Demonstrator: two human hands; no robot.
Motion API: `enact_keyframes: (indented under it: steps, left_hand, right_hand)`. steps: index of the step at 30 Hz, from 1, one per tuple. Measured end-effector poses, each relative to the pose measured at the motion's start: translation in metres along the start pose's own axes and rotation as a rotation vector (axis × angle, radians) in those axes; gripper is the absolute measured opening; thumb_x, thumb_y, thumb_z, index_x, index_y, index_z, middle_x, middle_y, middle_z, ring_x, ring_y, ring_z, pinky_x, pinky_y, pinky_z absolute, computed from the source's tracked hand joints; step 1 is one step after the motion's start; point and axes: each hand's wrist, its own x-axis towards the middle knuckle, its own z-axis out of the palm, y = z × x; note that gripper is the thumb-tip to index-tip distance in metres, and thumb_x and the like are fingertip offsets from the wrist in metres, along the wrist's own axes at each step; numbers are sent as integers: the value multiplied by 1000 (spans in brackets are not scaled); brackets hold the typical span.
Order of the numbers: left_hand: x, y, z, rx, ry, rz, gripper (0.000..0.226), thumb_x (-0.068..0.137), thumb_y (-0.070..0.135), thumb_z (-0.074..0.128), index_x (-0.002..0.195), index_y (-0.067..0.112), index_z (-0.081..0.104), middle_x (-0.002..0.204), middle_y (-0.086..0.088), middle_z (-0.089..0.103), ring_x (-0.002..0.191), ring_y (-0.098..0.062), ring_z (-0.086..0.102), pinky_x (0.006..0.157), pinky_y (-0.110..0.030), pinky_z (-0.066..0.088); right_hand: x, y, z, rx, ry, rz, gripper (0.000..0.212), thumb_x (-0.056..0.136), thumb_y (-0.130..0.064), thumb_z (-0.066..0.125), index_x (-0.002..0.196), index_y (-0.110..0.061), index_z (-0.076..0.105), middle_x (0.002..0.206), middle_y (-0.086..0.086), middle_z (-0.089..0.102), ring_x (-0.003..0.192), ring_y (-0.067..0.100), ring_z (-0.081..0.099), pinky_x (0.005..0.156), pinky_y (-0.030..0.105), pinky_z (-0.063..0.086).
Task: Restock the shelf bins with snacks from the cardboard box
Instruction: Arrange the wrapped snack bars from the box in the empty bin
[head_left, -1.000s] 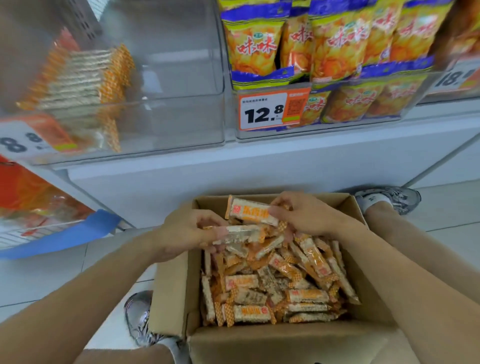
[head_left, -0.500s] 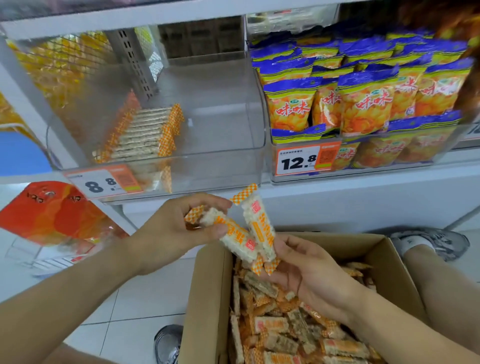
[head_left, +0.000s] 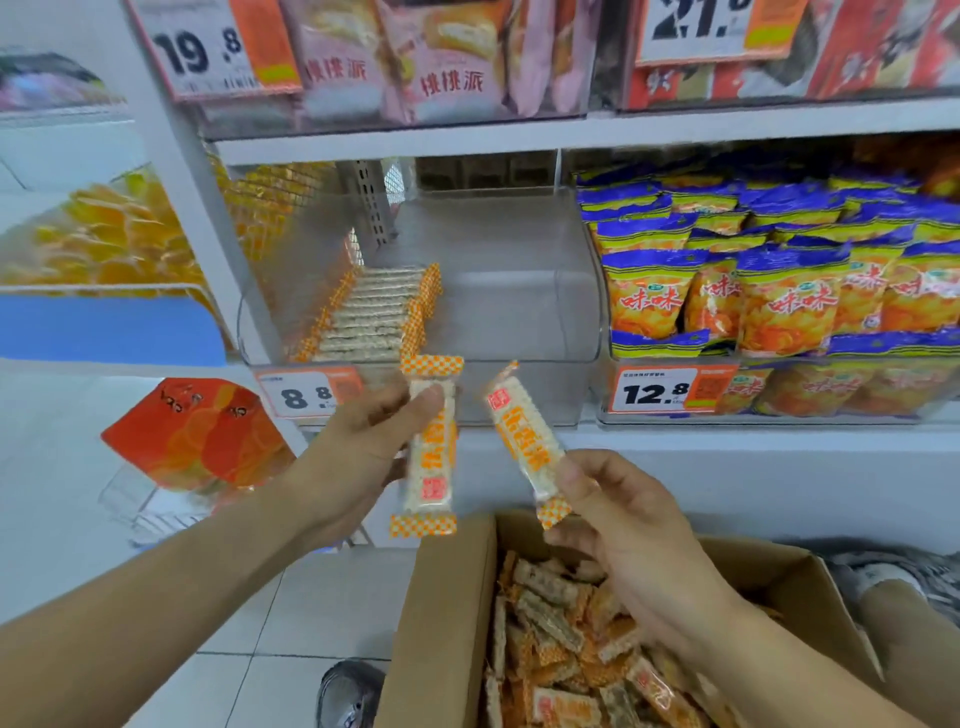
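Observation:
My left hand (head_left: 358, 452) grips a white snack bar (head_left: 430, 467) with orange checkered ends, held upright. My right hand (head_left: 618, 519) pinches a second snack bar (head_left: 522, 436) by its lower end, tilted left. Both bars hover just in front of the clear shelf bin (head_left: 519, 322) tagged 8.8, which holds one row of the same bars (head_left: 371, 317) on its left side and is bare on the right. Below sits the open cardboard box (head_left: 447, 623), with several loose bars (head_left: 566, 649) inside.
The neighbouring bin (head_left: 779, 291) on the right, tagged 12.8, is packed with blue and yellow chip bags. Pink and red packs fill the shelf above. A red bag (head_left: 197, 436) hangs at the left. My shoes (head_left: 348, 693) rest on the tiled floor beside the box.
Both hands have lifted out of the box with one bar each and spread apart in front of the 8.8 bin. The view has tilted up towards the shelves.

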Motion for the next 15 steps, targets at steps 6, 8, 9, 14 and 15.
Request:
enact_keyframes:
  steps: [6, 8, 9, 14, 15]
  left_hand:
    - [-14, 41, -21, 150, -38, 76, 29, 102, 30, 46, 102, 5, 61, 72, -10, 67, 55, -23, 64, 49, -29, 54]
    - [-12, 55, -40, 328, -30, 183, 31, 101, 31, 48, 101, 3, 60, 74, -10, 69, 57, -21, 64, 51, -26, 52]
    - [-8, 59, -51, 437, 2, 236, 33, 98, 34, 51, 101, 3, 62, 78, -11, 71, 60, -21, 65, 53, -24, 52]
    - [22, 70, -92, 606, 325, 359, 31, 98, 35, 58, 111, 7, 62, 79, -11, 72, 54, -6, 68, 49, -11, 46]
    - [29, 75, -94, 656, 300, 365, 27, 99, 32, 59, 109, 7, 62, 78, -9, 73, 53, -4, 67, 47, -11, 44]
  right_hand:
    - [7, -44, 25, -123, 1, -207, 42, 75, -27, 71, 107, -1, 61, 91, 18, 74, 69, 33, 73, 55, 32, 59]
    - [17, -62, 34, -203, 19, -338, 41, 75, -28, 71, 106, -3, 60, 85, 13, 75, 66, 33, 74, 52, 32, 58]
    - [24, -71, 40, -245, 24, -405, 39, 75, -29, 71, 104, -4, 60, 84, 12, 76, 67, 32, 74, 52, 32, 58]
    - [87, -98, 74, -393, -17, -479, 17, 85, -23, 72, 96, -12, 65, 92, 17, 73, 68, 27, 75, 59, 32, 61]
    - [100, -101, 80, -423, -40, -433, 11, 88, -18, 72, 96, -13, 66, 94, 19, 71, 68, 25, 75, 62, 31, 62]
